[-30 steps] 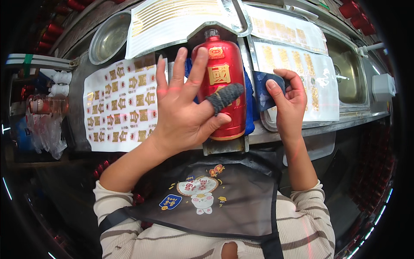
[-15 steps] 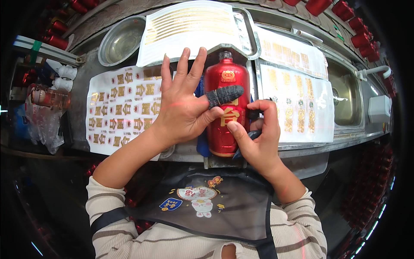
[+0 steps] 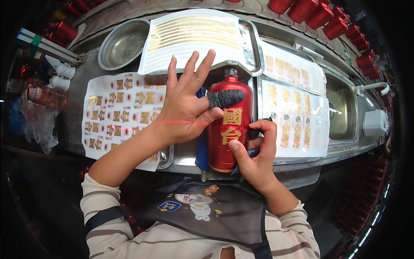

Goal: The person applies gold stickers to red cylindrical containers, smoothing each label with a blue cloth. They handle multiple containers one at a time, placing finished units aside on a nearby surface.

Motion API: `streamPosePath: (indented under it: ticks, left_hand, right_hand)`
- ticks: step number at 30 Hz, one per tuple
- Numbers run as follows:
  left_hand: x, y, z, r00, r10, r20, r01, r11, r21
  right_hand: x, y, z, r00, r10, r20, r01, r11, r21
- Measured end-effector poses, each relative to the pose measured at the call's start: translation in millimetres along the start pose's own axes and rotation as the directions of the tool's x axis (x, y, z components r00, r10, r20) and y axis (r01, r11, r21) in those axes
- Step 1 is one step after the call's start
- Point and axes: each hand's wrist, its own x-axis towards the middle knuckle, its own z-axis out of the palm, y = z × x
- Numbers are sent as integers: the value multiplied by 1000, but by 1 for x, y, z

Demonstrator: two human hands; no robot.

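Observation:
A red metallic bottle (image 3: 217,149) with raised gold characters and a bare threaded neck lies in front of me, its neck pointing away. My left hand (image 3: 185,103) is over its left side, three fingers spread and raised. The index finger, in a dark grey fabric finger cover (image 3: 227,98), presses across the bottle's shoulder, hiding what is beneath; the thumb is near the upper gold character. My right hand (image 3: 258,153) grips the bottle's lower right side, thumb by the lower character and fingers curled round the edge, some with dark covers. A blue cloth (image 3: 202,151) shows beside the bottle.
Left lies a white sheet of gold character stickers (image 3: 97,125). A sheet of gold strips (image 3: 194,54) is beyond, next to a metal bowl (image 3: 108,58). To the right are more gold sticker sheets (image 3: 319,129), a sink (image 3: 345,131) and a white jug (image 3: 374,124). Red bottles (image 3: 336,26) line the back.
The bottle sits lower in view, and its upper gold character now shows below my left index finger. That finger lies farther up the bottle, on its shoulder. My right hand keeps its grip.

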Motion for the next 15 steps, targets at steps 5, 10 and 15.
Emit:
streamPosePath:
  ticks: [5,10,15]
  left_hand:
    - [13,-5,11,998,-65,-9,63,986,-156]
    - [-1,7,11,996,32,-88,-34,999,-30]
    - [-34,36,8,992,128,15,-128,990,62]
  right_hand:
    - [0,2,3,1000,9,-25,-8,999,41]
    - [8,-5,-16,940,329,87,-336,858,388]
    - [31,47,-54,896,433,100,-398,683,612]
